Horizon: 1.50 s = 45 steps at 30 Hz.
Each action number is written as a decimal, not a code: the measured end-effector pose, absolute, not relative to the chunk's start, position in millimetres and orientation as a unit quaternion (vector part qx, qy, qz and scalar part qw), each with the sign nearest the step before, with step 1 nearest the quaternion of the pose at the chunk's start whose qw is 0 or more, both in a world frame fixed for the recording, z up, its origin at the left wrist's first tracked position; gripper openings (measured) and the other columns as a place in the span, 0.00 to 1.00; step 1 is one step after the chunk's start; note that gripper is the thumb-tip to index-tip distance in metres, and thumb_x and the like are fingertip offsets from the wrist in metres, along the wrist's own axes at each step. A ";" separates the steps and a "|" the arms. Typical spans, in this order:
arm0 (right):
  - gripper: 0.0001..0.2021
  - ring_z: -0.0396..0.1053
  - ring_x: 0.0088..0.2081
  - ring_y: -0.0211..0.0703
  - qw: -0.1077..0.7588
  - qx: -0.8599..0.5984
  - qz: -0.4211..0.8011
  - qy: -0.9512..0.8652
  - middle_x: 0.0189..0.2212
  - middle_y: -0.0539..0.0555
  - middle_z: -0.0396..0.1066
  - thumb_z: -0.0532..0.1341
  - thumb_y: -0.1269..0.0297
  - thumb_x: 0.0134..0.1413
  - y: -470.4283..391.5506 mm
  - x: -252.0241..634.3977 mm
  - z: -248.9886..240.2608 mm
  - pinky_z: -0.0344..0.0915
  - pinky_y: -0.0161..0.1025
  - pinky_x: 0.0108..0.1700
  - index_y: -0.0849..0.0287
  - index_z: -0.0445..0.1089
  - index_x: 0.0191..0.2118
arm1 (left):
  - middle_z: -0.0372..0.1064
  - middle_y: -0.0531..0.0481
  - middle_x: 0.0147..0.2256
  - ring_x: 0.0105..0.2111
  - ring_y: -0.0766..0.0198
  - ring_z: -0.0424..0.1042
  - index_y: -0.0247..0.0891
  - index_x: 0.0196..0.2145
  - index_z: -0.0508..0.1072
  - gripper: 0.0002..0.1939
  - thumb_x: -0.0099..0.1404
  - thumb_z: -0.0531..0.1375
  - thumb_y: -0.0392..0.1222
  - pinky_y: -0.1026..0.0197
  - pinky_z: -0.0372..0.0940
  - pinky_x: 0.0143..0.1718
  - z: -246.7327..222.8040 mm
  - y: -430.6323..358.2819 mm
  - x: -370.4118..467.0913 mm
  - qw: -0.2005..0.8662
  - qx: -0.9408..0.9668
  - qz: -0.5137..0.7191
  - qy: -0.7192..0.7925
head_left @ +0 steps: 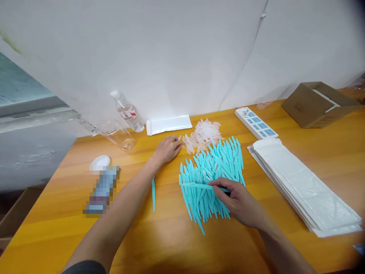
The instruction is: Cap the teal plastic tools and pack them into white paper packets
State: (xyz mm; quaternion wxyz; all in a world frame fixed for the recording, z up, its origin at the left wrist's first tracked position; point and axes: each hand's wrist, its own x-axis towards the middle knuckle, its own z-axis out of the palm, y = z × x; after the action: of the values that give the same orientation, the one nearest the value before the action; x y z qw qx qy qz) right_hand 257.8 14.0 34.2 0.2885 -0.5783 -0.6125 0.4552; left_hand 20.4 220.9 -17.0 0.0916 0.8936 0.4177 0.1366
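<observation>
Turquoise sticks [199, 201] lie heaped, one stick [203, 185] pinched in the right hand [239, 199] above the heap, a lone stick [153, 195] left of it, the left hand [167, 149], grip unclear, by loose pale pieces [207, 133] beyond it.

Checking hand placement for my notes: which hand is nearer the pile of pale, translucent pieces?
Left. The left hand has its fingertips at the left edge of the pale pile; the right hand is farther, over the turquoise sticks.

head-worn camera — looking forward and down, over the hands and tabletop, wall beyond — one view only
</observation>
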 end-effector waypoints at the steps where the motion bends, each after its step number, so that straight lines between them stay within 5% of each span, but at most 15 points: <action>1: 0.16 0.65 0.29 0.39 0.296 -0.576 0.452 -0.613 0.30 0.51 0.71 0.54 0.55 0.64 15.0 257.9 34.0 0.62 0.35 0.31 0.59 0.75 0.44 | 0.69 0.40 0.46 0.48 0.52 0.66 0.39 0.44 0.77 0.15 0.71 0.52 0.45 0.52 0.61 0.51 -17.3 218.8 18.9 0.090 0.897 0.131 0.413; 9: 0.14 0.68 0.33 0.40 0.308 -0.561 0.457 -0.618 0.32 0.51 0.73 0.56 0.53 0.64 14.5 251.4 35.3 0.64 0.35 0.35 0.56 0.75 0.39 | 0.72 0.41 0.39 0.41 0.57 0.70 0.34 0.40 0.73 0.16 0.73 0.49 0.45 0.56 0.62 0.46 2.0 181.9 5.8 0.103 0.878 0.154 0.442; 15: 0.14 0.66 0.31 0.38 0.300 -0.537 0.445 -0.650 0.30 0.50 0.71 0.56 0.54 0.64 7.0 249.7 39.5 0.62 0.35 0.33 0.56 0.75 0.38 | 0.74 0.49 0.31 0.28 0.66 0.68 0.36 0.40 0.75 0.18 0.69 0.55 0.53 0.64 0.63 0.32 40.3 76.4 -26.0 0.475 0.672 0.267 0.500; 18: 0.14 0.66 0.31 0.39 0.289 -0.520 0.437 -0.674 0.30 0.50 0.71 0.55 0.55 0.65 3.1 244.1 39.0 0.62 0.35 0.34 0.56 0.75 0.38 | 0.75 0.48 0.31 0.28 0.66 0.70 0.34 0.41 0.77 0.17 0.65 0.61 0.52 0.64 0.65 0.32 36.5 28.0 -35.0 0.546 0.566 0.315 0.530; 37: 0.16 0.67 0.32 0.40 0.281 -0.497 0.436 -0.696 0.31 0.52 0.72 0.54 0.54 0.66 -23.7 230.0 45.6 0.63 0.36 0.35 0.56 0.76 0.40 | 0.74 0.48 0.33 0.33 0.64 0.71 0.38 0.50 0.78 0.19 0.63 0.64 0.49 0.60 0.68 0.41 20.7 -40.6 -45.3 0.585 0.466 0.406 0.525; 45: 0.17 0.68 0.33 0.40 0.273 -0.496 0.436 -0.700 0.32 0.53 0.74 0.54 0.53 0.66 -22.6 231.5 42.6 0.64 0.37 0.36 0.57 0.76 0.38 | 0.64 0.52 0.25 0.26 0.67 0.63 0.35 0.37 0.79 0.20 0.66 0.58 0.56 0.65 0.62 0.31 29.3 -37.5 -35.9 0.545 0.510 0.348 0.568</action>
State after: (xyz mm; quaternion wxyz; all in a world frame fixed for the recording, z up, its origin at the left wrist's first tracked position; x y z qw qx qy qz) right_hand 231.5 -22.6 42.6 0.2728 -0.4962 -0.6996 0.4359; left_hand -35.9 -37.5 29.3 0.5448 0.5097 0.5679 0.3477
